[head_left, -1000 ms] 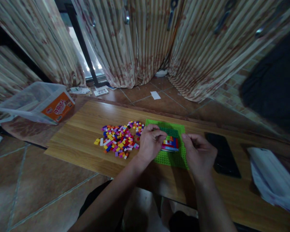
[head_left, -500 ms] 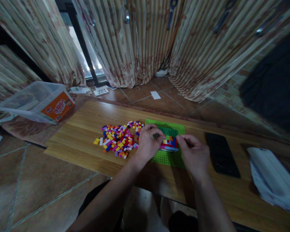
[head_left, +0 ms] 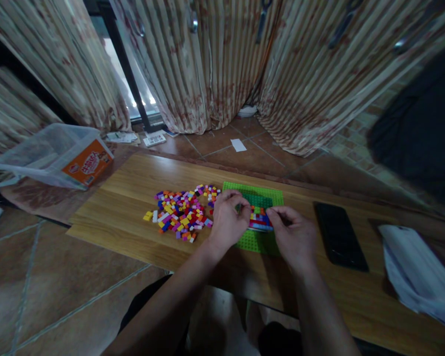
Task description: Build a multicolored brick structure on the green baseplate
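Observation:
A small build of toy bricks, in red, blue, orange and other colours, sits on the bright green baseplate. A darker green studded area lies behind it. My left hand is closed at the build's left end, thumb and forefinger brought together against it. At the right end, my right hand is in a pinch, its fingertips touching or very close to the build. Whatever lies between the right fingertips is too small to make out. Left of the baseplate spreads a pile of loose toy bricks.
The wooden table carries a black phone and a white wrapped packet on the right. Beyond its left end stands a clear plastic bin with an orange label. Curtains hang behind; a white paper lies on the floor.
My right hand has moved left, from beside the baseplate's right edge to the right end of the brick build. My left hand has stayed by the left end with only slight shifts.

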`<action>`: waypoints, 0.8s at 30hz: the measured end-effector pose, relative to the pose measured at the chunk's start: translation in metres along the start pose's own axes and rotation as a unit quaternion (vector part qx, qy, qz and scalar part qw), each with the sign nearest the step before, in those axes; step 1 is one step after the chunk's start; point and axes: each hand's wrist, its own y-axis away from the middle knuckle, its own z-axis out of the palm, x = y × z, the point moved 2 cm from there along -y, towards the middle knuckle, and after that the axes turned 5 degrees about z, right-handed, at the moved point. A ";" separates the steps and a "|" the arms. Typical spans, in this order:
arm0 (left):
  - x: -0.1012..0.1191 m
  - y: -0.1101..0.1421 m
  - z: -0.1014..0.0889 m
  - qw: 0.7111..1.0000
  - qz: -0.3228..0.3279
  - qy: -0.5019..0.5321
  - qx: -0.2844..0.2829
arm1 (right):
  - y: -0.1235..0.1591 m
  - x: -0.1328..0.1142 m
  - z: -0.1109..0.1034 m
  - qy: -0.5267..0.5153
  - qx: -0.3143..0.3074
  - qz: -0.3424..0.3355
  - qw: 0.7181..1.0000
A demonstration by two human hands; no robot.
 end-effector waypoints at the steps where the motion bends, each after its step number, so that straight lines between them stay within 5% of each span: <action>1: -0.001 -0.001 0.000 1.000 -0.008 0.007 0.004 | 0.000 0.000 0.000 -0.001 -0.002 -0.001 1.000; 12: -0.017 -0.002 0.018 0.996 -0.075 0.044 0.036 | 0.001 0.000 -0.003 0.002 -0.002 0.001 1.000; 24: -0.009 -0.002 0.018 0.991 -0.118 0.056 0.036 | 0.003 0.007 -0.006 0.037 -0.015 0.003 0.999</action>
